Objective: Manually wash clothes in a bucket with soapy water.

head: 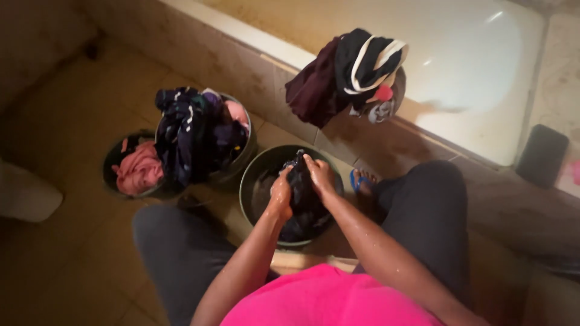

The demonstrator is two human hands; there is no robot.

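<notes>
From my head view, my left hand and right hand both clench the dark wet garment over the near green basin, so drips fall inside. Left and farther off, two buckets keep other clothes apart, and more drape the tub's edge

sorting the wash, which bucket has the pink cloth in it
The leftmost bucket: it holds the pink cloth. The middle bucket holds dark clothes.
</notes>
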